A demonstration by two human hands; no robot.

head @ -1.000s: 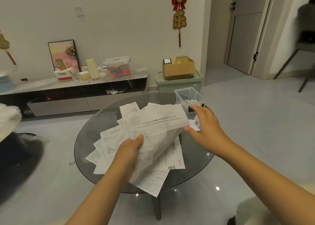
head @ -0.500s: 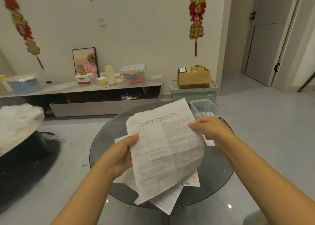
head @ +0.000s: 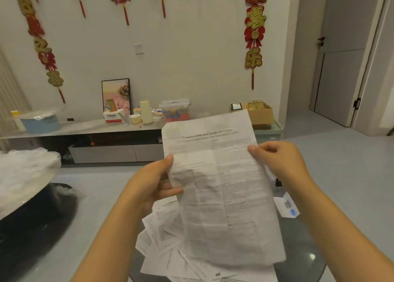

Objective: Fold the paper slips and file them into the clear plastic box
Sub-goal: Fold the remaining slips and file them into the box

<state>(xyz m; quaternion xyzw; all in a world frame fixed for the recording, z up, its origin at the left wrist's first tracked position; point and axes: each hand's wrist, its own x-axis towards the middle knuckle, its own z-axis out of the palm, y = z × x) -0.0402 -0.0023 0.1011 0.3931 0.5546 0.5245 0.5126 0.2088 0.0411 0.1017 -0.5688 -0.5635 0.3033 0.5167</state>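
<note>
Head-camera footage is showing a large printed paper sheet (head: 223,187) being held up, unfolded, in front of the viewer. Its left edge is being pinched by the left hand (head: 149,185), thumb on the printed face and fingers curled behind; its right edge is being gripped by the right hand (head: 281,162), whose fingers are curled round the margin. Below it, a loose pile of paper slips (head: 168,239) is lying on the round dark glass surface (head: 302,249), with a small white-and-blue box (head: 287,207) sitting near the surface's right edge. The clear plastic box cannot be made out. Behind, a long low cabinet (head: 102,145) is being backed by a white wall hung with red-and-gold decorations (head: 253,36); a framed picture (head: 116,96), a cardboard box (head: 260,113) and a grey door (head: 341,68) are also being shown.
</note>
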